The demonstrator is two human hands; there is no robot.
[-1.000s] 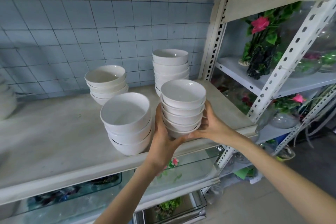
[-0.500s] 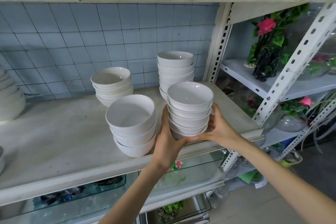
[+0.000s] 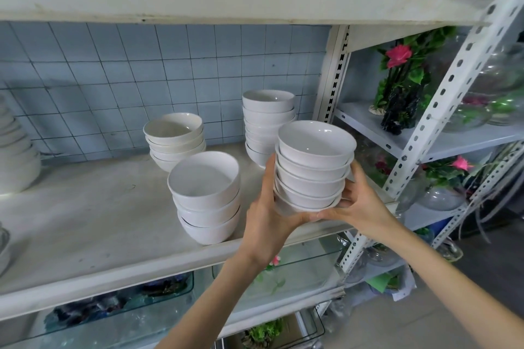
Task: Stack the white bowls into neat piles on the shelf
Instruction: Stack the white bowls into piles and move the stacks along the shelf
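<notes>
A pile of several white bowls (image 3: 313, 170) is held just above the front right part of the white shelf (image 3: 85, 221). My left hand (image 3: 269, 221) grips its left side and base; my right hand (image 3: 360, 204) grips its right side and base. A shorter front pile of three bowls (image 3: 205, 195) stands on the shelf just left of my left hand. Behind it stands a back left pile (image 3: 175, 139), and a taller back right pile (image 3: 266, 122) rises near the tiled wall, partly hidden by the held bowls.
More white dishes (image 3: 15, 156) stand at the shelf's far left edge. A perforated white upright (image 3: 465, 71) stands right of the held pile, with artificial flowers (image 3: 402, 79) and glass bowls (image 3: 442, 195) on the neighbouring rack. Glass tanks (image 3: 119, 306) sit on the shelf below.
Both hands have lifted the held pile slightly off the shelf's front edge and tilted it a little. The other piles have not moved.
</notes>
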